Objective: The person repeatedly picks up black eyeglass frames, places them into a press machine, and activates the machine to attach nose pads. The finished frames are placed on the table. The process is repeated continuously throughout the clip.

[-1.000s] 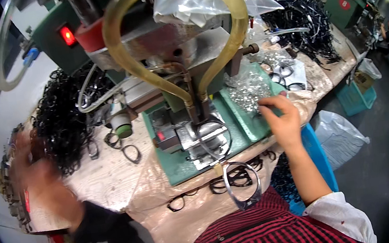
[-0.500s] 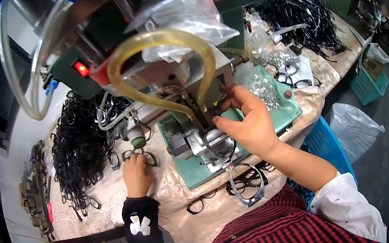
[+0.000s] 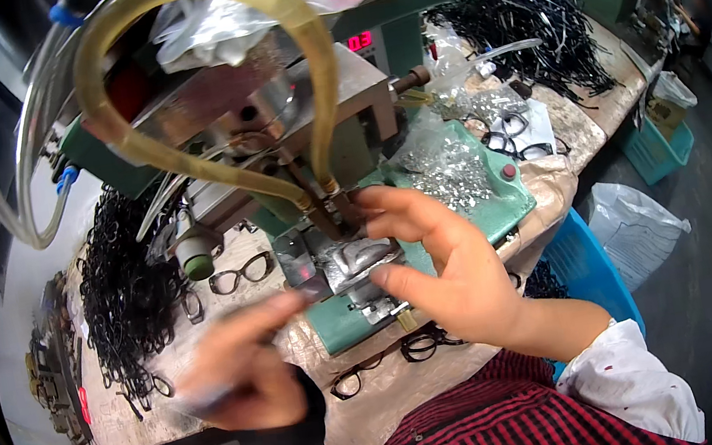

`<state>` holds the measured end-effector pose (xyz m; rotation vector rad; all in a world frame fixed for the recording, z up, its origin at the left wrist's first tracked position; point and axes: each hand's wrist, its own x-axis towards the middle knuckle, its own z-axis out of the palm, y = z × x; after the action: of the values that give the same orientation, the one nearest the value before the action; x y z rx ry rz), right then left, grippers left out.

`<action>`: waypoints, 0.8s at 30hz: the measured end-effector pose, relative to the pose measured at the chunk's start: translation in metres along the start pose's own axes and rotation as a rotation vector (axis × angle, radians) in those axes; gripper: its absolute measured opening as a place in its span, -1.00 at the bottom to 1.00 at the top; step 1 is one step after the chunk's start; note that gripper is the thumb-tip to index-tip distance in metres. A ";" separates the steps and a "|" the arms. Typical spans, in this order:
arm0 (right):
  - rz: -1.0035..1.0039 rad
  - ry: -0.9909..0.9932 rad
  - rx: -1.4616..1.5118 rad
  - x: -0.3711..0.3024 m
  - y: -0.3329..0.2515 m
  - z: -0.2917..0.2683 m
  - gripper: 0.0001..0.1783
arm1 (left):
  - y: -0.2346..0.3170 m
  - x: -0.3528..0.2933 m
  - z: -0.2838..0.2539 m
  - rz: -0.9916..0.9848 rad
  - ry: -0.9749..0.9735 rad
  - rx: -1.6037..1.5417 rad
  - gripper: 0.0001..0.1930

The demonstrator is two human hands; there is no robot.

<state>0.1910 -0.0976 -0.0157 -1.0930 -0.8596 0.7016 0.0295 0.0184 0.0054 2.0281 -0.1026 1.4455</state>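
My right hand (image 3: pixel 455 277) is at the press, thumb and fingers apart around the right side of the metal jig (image 3: pixel 360 261), with nothing visible between them. Its fingertips are close to the two upright metal prongs (image 3: pixel 332 217) fed by yellowish tubing. My left hand (image 3: pixel 244 366) is smeared by motion, left of the jig and over the bench's front part. One finger points toward the jig; whether this hand holds anything cannot be made out. A dark eyeglass frame (image 3: pixel 241 274) lies on the bench beyond the left hand.
A heap of black eyeglass frames (image 3: pixel 125 296) covers the bench's left. Small metal parts (image 3: pixel 449 173) lie in a clear bag on the green base (image 3: pixel 512 200). Black strips (image 3: pixel 530 34) are piled at far right. A blue basket (image 3: pixel 593 257) stands below the bench edge.
The eyeglass frame that hung from the jig is gone from there. My left hand has left the frame on the bench and moved nearer to me. My right thumb and fingers have spread apart.
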 end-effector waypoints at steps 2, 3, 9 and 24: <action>-0.076 -0.064 -0.178 0.004 -0.002 -0.014 -0.39 | 0.011 -0.001 0.002 -0.082 -0.454 0.214 -0.86; -0.086 -0.094 -0.293 0.012 0.004 -0.028 -0.41 | 0.013 -0.004 0.011 -0.066 -0.596 0.298 -0.85; -0.219 0.475 -0.412 0.030 0.054 -0.121 -0.49 | -0.011 -0.011 0.035 0.395 -0.529 0.378 -0.79; -0.132 0.137 -1.354 -0.011 0.065 -0.123 -0.93 | 0.010 -0.080 0.006 0.035 -0.210 0.662 -0.69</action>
<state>0.2873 -0.1424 -0.1066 -2.2004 -1.2915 -0.1923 -0.0014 -0.0156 -0.0612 2.7163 0.2935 1.3994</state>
